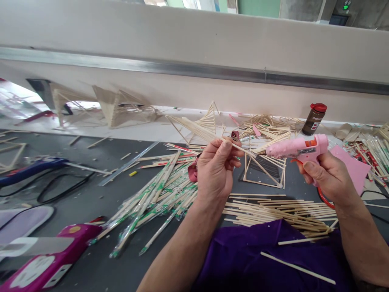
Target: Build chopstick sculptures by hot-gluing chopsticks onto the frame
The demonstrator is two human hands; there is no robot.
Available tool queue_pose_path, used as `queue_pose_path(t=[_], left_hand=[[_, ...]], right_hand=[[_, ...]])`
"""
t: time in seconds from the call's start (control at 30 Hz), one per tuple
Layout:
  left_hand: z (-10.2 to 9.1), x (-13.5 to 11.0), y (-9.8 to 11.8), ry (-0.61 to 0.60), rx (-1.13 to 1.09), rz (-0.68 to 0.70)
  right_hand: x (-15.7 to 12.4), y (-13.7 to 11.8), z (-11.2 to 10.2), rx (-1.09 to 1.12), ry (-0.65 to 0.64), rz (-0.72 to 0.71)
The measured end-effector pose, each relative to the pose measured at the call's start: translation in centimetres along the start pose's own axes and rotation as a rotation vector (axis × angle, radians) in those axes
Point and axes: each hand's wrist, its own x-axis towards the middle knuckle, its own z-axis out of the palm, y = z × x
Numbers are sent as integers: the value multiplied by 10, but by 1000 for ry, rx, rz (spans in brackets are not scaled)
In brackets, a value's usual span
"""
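Observation:
My left hand [216,168] is closed in a pinch on a thin wooden stick [244,149] held up above the dark table [91,194]. My right hand [326,175] grips a pink glue gun [296,148], its nozzle touching the stick's far end. Under the stick lies a small frame of glued sticks [264,172]. A pile of bare sticks [279,211] lies just below both hands. Sticks in green-printed wrappers [158,194] are heaped to the left of my left hand.
A brown bottle with a red cap [314,118] stands at the back right, by a pink sheet [352,168]. Stick structures [121,106] lie along the back ledge. A pink power strip [45,263], black cables [54,188] and purple cloth [261,259] fill the near side.

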Motion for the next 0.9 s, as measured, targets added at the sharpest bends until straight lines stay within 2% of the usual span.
queue_pose_path(t=[0.9], left_hand=[[0,2,0,11,-24,-8]], right_hand=[[2,-2,0,-1,-22,7]])
